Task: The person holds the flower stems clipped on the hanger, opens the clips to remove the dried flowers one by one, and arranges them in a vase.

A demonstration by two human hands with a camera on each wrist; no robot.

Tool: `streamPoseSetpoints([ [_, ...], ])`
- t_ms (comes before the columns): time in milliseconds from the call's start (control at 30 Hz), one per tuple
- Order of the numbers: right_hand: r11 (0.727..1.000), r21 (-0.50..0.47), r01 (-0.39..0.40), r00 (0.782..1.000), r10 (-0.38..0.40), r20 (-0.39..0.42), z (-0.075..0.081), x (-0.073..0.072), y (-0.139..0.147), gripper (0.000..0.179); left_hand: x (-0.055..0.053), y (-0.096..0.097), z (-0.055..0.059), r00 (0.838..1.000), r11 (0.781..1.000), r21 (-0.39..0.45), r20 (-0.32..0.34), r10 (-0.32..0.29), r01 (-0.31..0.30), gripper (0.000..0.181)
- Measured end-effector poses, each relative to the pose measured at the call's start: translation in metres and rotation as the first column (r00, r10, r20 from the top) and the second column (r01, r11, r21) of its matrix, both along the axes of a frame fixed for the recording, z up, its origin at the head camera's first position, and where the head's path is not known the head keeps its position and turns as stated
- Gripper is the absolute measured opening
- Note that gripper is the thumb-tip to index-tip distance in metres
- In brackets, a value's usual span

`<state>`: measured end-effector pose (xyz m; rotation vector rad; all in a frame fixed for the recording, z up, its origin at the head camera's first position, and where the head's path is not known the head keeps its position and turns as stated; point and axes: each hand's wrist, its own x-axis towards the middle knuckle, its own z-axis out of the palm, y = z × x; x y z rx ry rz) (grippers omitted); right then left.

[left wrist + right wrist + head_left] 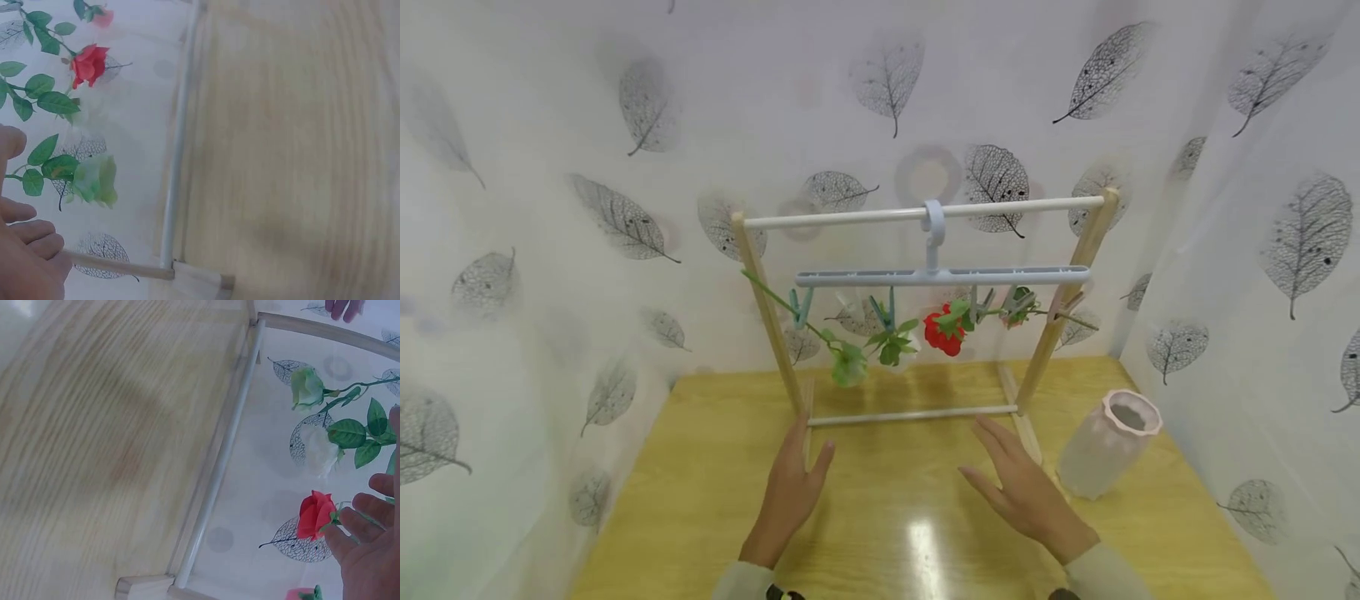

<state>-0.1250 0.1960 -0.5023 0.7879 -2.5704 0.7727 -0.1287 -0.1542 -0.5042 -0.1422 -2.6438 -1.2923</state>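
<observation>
My left hand (793, 483) is held out over the table with fingers extended and thumb apart, near the left foot of a small wooden rack (769, 321). On the other side my right hand (1022, 492) reaches forward in the same way, palm inward, holding nothing. From the rack's white top rod hangs a pale blue clip hanger (865, 277). Its clothespins (801, 308) grip flowers hanging heads down: a pale green rose (847, 367), a white rose (94, 178) beside it, a red rose (945, 333) and a pink rose (300, 592).
A pale pink vase (1108, 446) with a scalloped rim stands on the table (700, 500), right of the rack. A white lower rod (917, 415) joins the rack's feet. White curtains (512, 167) printed with leaves enclose the table at the back and sides.
</observation>
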Motion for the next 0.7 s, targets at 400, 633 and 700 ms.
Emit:
streamPoseSetpoints([
  [400,0.990,-0.047,-0.134,0.982,0.126,-0.138,0.016,-0.018,-0.026,0.061,-0.041,0.012,0.029,0.997,0.992,0.104,-0.014,0.075,-0.073,0.076],
  [633,0.979,-0.071,-0.192,0.967,0.177,-0.183,0.029,-0.027,-0.044,0.052,-0.064,0.016,0.034,0.988,0.983,0.159,-0.106,0.110,-0.093,0.064],
  [700,0.974,-0.085,-0.211,0.959,0.190,-0.210,0.032,-0.031,-0.048,0.051,-0.071,0.017,0.036,0.986,0.979,0.180,-0.120,0.115,-0.092,0.062],
])
